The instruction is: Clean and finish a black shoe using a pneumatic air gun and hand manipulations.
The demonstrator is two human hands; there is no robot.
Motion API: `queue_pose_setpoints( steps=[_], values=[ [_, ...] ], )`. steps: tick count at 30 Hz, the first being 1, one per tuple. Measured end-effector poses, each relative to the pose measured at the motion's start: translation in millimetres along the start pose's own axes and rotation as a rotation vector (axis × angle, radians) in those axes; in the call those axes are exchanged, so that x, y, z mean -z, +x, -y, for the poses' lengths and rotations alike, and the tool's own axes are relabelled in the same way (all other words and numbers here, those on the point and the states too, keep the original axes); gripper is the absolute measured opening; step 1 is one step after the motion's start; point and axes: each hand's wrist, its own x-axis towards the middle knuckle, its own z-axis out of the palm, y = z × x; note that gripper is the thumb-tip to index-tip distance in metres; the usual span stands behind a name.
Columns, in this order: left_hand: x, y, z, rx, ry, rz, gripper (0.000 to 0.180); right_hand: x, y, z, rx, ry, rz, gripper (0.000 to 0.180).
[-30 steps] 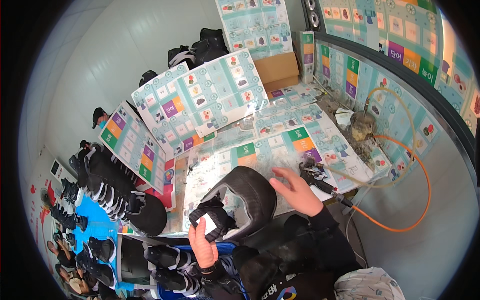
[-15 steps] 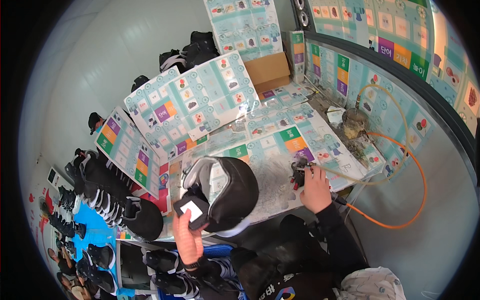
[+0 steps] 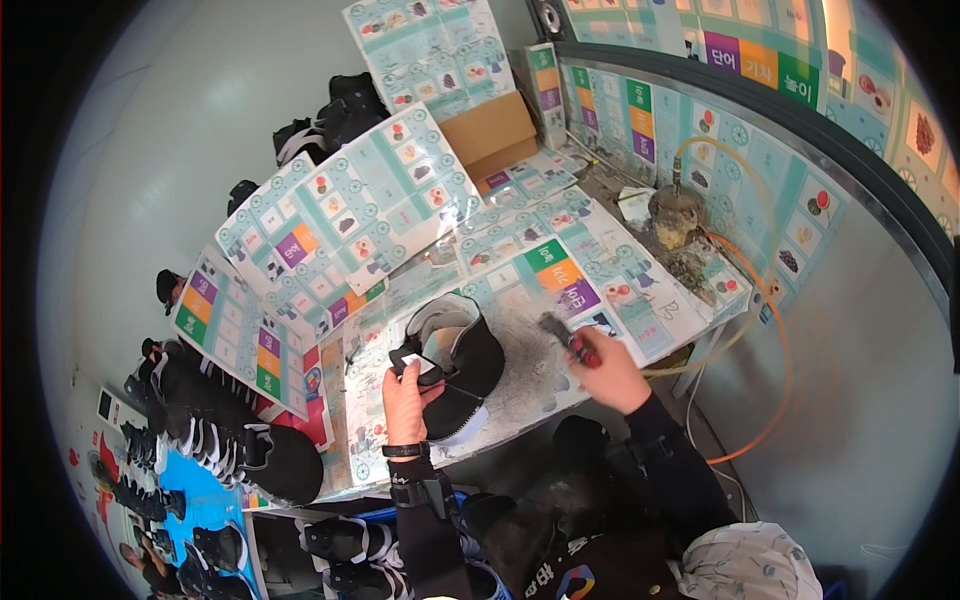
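A black shoe (image 3: 455,365) with a pale lining sits near the middle of the frame, resting on the worktop (image 3: 530,385) close to its near edge, its opening turned up and to the left. The left hand (image 3: 405,400) comes up from the lower edge and grips the shoe at its left side; the fingers (image 3: 400,372) are curled over the rim by a small white tag, pinching the collar. A dark band circles that wrist.

Just right of the shoe, and apart from it, the right hand (image 3: 610,370) is closed around a small tool with a red handle (image 3: 578,345); its dark tip points up and left over the worktop. The fingers are wrapped tight on the handle.

The worktop is covered with printed sheets (image 3: 560,270) in teal, green, orange and purple squares, and the patch under the shoe looks grey and smeared. More such sheets stand propped as a screen (image 3: 340,225) in the left centre of the frame. A cardboard box (image 3: 490,135) lies at upper centre. To the upper right a grimy pot (image 3: 675,215) stands on the worktop with an orange hose (image 3: 775,380) looping down the right side. At lower left, rows of black shoes (image 3: 220,440) crowd a blue surface (image 3: 210,500).
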Motion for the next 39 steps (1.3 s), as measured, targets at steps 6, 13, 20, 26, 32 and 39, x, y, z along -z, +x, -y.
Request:
queue_pose_setpoints(
  steps=[6,13,20,26,32,39],
  values=[
    [-4,11,2,-0.025,0.07,-0.014,0.023,-22,-33,9,-0.1,0.462,0.046,0.025],
    [-4,10,2,-0.019,0.091,-0.015,0.023,-11,-42,17,-0.143,0.607,0.21,0.021],
    [-4,8,2,-0.042,0.095,-0.028,0.022,-8,-45,4,-0.157,0.527,0.345,0.02],
    [-9,7,1,-0.016,0.091,-0.008,0.023,-14,-40,-21,-0.099,0.413,0.195,0.021],
    [-3,9,-2,-0.029,0.17,-0.004,0.022,-8,-43,-4,0.064,0.004,0.095,0.017],
    [1,7,-63,-0.259,0.52,-0.085,0.027,11,-55,10,-0.133,0.437,0.235,0.021]
  ],
)
